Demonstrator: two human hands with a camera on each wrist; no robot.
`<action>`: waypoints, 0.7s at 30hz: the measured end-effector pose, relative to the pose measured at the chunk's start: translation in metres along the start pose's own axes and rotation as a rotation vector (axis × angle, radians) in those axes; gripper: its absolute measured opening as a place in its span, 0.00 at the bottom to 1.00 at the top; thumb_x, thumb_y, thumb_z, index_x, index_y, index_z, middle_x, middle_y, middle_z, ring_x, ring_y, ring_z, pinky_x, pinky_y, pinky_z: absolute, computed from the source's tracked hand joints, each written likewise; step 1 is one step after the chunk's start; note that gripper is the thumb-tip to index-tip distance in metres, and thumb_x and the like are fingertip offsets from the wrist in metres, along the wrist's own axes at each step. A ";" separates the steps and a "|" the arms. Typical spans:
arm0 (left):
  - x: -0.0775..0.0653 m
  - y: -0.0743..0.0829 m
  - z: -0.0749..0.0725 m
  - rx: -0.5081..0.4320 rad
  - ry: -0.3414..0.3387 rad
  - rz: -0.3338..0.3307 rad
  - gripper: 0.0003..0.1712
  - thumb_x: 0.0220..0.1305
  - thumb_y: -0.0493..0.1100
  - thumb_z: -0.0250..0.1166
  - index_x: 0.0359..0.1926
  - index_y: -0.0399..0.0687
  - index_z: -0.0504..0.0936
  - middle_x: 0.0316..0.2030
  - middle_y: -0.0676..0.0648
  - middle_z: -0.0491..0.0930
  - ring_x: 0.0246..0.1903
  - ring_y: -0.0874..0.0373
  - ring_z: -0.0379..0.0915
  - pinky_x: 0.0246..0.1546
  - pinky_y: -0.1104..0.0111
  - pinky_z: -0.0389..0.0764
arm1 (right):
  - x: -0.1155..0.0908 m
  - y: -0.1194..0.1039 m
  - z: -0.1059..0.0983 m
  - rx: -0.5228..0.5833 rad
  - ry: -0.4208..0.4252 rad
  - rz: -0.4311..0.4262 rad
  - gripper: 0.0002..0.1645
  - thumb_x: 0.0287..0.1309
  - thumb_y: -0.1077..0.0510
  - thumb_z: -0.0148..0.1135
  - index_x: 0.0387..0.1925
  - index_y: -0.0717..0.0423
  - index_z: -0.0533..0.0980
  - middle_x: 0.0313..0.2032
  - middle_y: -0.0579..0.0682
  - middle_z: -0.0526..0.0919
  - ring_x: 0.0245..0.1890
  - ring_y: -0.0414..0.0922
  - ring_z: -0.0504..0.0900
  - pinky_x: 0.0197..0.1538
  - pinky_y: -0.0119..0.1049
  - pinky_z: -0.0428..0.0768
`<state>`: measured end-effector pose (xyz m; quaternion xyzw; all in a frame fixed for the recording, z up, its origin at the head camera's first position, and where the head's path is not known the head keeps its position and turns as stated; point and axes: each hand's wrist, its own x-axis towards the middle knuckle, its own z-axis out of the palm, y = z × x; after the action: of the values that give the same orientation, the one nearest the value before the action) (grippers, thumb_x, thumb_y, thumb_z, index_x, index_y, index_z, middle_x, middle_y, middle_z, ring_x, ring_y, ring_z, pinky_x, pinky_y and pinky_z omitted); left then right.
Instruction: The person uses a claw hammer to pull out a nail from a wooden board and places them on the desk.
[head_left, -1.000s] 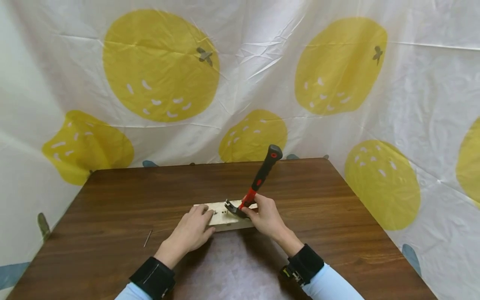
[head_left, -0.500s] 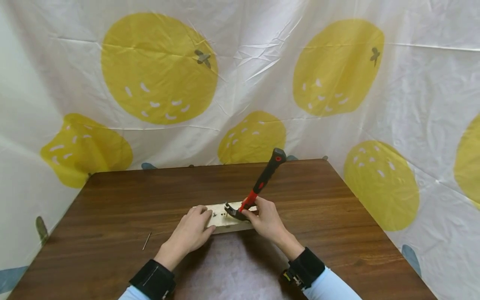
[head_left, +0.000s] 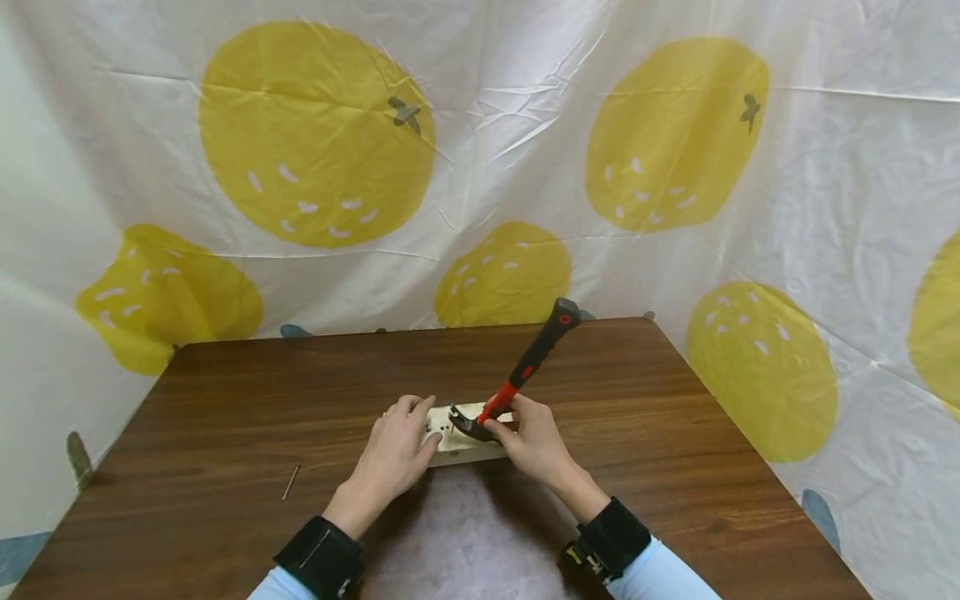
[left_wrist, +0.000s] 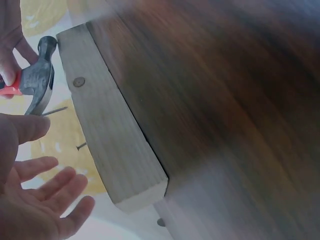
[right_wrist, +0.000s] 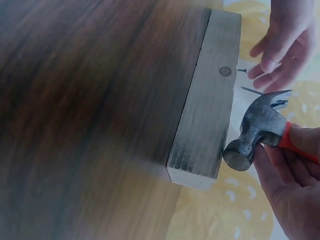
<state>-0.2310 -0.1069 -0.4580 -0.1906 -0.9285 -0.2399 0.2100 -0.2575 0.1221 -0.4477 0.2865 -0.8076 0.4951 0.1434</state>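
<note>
My right hand (head_left: 536, 437) grips a claw hammer (head_left: 510, 392) low, close to its head, with the black and red handle slanting up to the right. The hammer's head rests on or just over a pale wooden block (head_left: 468, 457). At the claw is a thin nail (right_wrist: 252, 91), pointed toward the block; whether its tip touches the wood cannot be told. A second nail (left_wrist: 82, 146) sticks out of the block's top. Beside the block's left end is my left hand (head_left: 393, 450), its fingers loosely spread (left_wrist: 59, 192) and holding nothing.
A loose nail (head_left: 291, 482) lies on the brown wooden table (head_left: 247, 417), left of my left hand. Behind the table hangs a white curtain (head_left: 510, 167) with yellow fruit prints. A dark knot (left_wrist: 79, 81) shows on the block's front side.
My left hand has lifted off the block's left end and shifted slightly up and right. The hammer's handle has tipped to the right in my right hand, which otherwise stays put.
</note>
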 end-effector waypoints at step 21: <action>0.005 0.009 0.011 -0.045 0.093 0.072 0.25 0.61 0.37 0.73 0.59 0.34 0.81 0.49 0.39 0.81 0.48 0.41 0.81 0.52 0.45 0.76 | -0.002 -0.001 -0.003 0.104 0.038 0.045 0.10 0.60 0.73 0.69 0.43 0.66 0.80 0.40 0.58 0.86 0.42 0.55 0.86 0.44 0.51 0.85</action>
<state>-0.2342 -0.0921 -0.4610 -0.2173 -0.9045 -0.2616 0.2572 -0.2555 0.1252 -0.4467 0.2660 -0.7842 0.5447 0.1328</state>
